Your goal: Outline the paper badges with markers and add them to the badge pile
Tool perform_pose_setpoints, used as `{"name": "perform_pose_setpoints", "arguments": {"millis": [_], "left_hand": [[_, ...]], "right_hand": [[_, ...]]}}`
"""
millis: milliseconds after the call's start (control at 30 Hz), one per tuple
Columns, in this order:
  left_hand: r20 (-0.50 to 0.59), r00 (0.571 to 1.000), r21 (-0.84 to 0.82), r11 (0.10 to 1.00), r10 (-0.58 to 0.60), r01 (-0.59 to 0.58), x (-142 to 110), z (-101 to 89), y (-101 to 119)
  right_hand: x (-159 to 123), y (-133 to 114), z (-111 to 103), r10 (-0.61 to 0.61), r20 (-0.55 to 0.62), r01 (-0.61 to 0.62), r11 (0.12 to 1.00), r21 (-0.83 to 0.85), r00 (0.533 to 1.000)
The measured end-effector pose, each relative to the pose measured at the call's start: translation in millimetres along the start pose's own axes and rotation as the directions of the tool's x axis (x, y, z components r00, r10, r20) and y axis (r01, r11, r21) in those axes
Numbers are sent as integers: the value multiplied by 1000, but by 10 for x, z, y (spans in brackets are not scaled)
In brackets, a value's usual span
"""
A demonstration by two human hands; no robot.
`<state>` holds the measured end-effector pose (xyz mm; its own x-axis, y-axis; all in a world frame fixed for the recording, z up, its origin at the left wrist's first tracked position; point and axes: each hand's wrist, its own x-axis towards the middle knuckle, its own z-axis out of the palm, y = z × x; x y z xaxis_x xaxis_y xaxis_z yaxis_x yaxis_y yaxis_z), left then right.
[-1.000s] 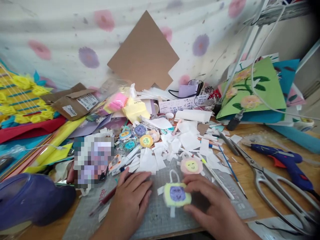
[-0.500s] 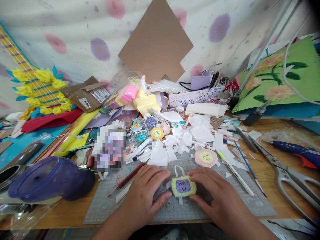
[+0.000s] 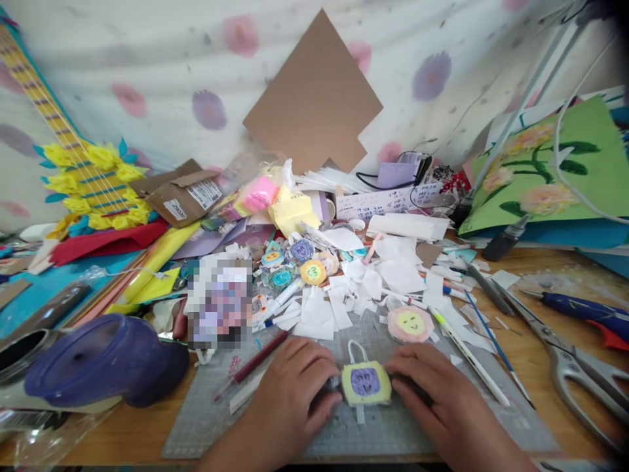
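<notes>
A small yellow rectangular paper badge (image 3: 348, 388) with a purple smiling face lies face up on the grey cutting mat (image 3: 196, 419). A white loop sticks up from its top, and a pale tab hangs below. My left hand (image 3: 299, 387) rests at its left edge, thumb and fingers apart around a small clear tab. Along the right edge lies my right hand (image 3: 432, 390), fingers curved and thumb apart, tips close to or touching the paper. Just behind sits a pink badge with a yellow face (image 3: 410, 322).
White paper scraps (image 3: 314, 311) and several round face cutouts (image 3: 313, 271) pile up behind. On the right are scissors (image 3: 565, 367), a blue glue gun (image 3: 584, 311) and a white marker (image 3: 472, 360). A purple tape dispenser (image 3: 88, 360) stands left, near a dark red pen (image 3: 260, 357).
My right fingers have drawn back from gripping the badge's right side to its edge. The badge now lies straighter, its face fully showing. The view has shifted slightly.
</notes>
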<state>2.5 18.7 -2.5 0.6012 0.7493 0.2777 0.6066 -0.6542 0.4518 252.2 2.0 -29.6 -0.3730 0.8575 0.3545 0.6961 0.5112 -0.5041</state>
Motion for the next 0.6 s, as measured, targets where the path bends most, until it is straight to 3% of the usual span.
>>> {"name": "perform_pose_setpoints", "arguments": {"millis": [133,400,600], "left_hand": [[9,1000,21,999,28,-28,22,10,-13],[80,996,60,998,27,-32,62,-7,39],[51,998,73,996,42,-46,68,38,50]], "right_hand": [[12,21,12,-36,-7,36,999,-40,999],[-20,-168,-119,29,75,-35,996,83,997],[-46,-203,-71,29,72,-31,999,35,997]]}}
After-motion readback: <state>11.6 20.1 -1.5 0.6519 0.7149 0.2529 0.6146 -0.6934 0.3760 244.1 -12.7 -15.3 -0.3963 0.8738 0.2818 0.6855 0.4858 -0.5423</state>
